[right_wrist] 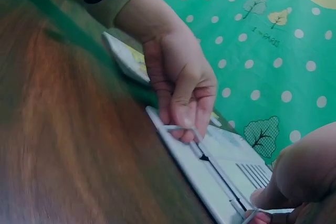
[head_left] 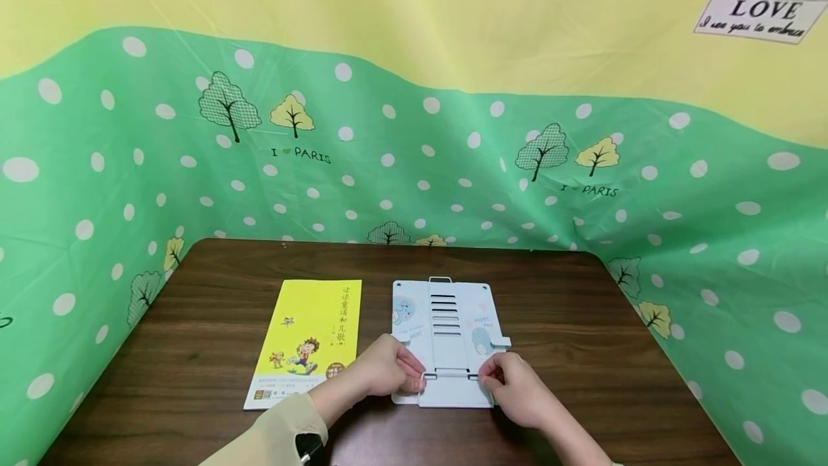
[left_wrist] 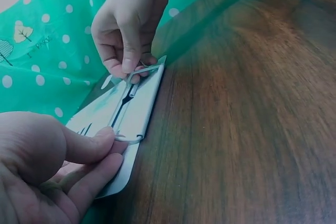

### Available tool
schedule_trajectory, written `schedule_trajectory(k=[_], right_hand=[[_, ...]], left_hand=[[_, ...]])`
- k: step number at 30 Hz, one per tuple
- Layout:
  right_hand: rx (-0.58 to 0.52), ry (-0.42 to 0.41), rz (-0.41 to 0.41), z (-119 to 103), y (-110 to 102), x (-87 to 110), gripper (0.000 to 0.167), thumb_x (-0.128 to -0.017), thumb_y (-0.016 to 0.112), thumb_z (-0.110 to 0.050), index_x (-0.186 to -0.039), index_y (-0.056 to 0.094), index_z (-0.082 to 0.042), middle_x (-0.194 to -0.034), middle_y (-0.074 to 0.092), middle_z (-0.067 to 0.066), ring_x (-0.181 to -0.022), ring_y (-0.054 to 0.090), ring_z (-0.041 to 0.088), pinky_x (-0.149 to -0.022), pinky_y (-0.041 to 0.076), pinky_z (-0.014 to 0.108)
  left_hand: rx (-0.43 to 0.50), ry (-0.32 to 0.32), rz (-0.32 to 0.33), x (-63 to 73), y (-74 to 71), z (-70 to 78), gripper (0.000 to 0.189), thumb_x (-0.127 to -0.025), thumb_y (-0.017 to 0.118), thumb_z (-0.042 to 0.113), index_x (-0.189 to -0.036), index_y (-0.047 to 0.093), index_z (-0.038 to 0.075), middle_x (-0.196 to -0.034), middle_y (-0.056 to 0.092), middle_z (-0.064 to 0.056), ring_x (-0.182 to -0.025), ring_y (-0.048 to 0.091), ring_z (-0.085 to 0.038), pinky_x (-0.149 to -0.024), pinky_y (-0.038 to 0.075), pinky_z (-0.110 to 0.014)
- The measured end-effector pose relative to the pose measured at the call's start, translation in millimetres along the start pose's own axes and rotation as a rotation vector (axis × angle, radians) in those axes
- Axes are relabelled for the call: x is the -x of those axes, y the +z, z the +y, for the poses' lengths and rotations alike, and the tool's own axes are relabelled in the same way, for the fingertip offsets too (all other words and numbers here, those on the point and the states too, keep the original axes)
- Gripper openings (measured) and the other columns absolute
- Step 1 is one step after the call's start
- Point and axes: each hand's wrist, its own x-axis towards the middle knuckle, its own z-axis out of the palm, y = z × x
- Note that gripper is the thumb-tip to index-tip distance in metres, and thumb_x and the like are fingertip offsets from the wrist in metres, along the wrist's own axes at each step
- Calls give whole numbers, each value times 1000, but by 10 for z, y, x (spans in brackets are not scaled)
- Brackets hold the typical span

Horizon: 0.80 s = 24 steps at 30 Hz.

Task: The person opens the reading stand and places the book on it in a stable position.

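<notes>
The left hand [head_left: 387,369] has its thumb and fingers bent close together, pinching one end of a thin metal wire [left_wrist: 149,70]. The right hand [head_left: 517,387], at about 3 o'clock from it, has its fingers bent too and pinches the other end. The wire sits on the low part of a white book stand [head_left: 451,351], which lies flat between the two hands. A flat flap [head_left: 456,394] is at the stand's 6 o'clock end. A row of dark slots [head_left: 444,316] runs up its middle toward 12 o'clock, and a small wire loop [head_left: 440,279] sticks out past the top edge. A white clip [head_left: 501,341] is on the stand's edge, near 11 o'clock from the right hand. A yellow book [head_left: 317,329] lies near the left hand, at about 10 o'clock. The stand and the book rest on a brown wood table [head_left: 595,322]. Past it, at 12 o'clock, hangs a green and yellow cloth [head_left: 414,164] with white dots and trees.
</notes>
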Motion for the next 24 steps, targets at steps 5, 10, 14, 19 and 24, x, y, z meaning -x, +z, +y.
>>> schedule_trajectory(k=[5,10,14,19,24], right_hand=[[-66,38,-15,-21,-10,-15,6,-100,65,6,-104,69,7,-86,61,6,-80,56,20,-67,49,28],[-110,39,-31,-2,-32,-19,8,-98,65,8,-102,72,8,-86,63,7,-79,56,21,-65,48,27],[-113,26,-39,16,-28,-15,9,-98,64,10,-99,72,7,-84,62,6,-77,55,21,-63,48,27],[-122,20,-38,33,-10,-15,6,-99,65,8,-97,70,5,-81,59,6,-76,54,22,-62,46,27],[-106,8,-22,49,-7,-16,8,-101,64,5,-97,71,2,-84,61,6,-79,54,21,-64,45,28]], left_hand=[[3,-21,-9,9,-13,36,14,-81,89,-2,-89,79,3,-76,77,-4,-74,75,-16,-67,61,-30],[15,-6,-21,25,-12,56,14,-82,89,-2,-91,79,1,-77,77,-5,-75,75,-16,-68,60,-29],[9,7,-19,31,-9,43,13,-83,88,-1,-92,80,1,-78,77,-5,-75,75,-16,-68,60,-28],[9,18,-17,22,0,-18,12,-85,88,3,-94,80,4,-79,77,-2,-74,73,-14,-67,58,-27],[7,21,-3,28,22,-37,8,-89,87,8,-93,81,4,-77,76,-2,-71,71,-13,-63,58,-27]])
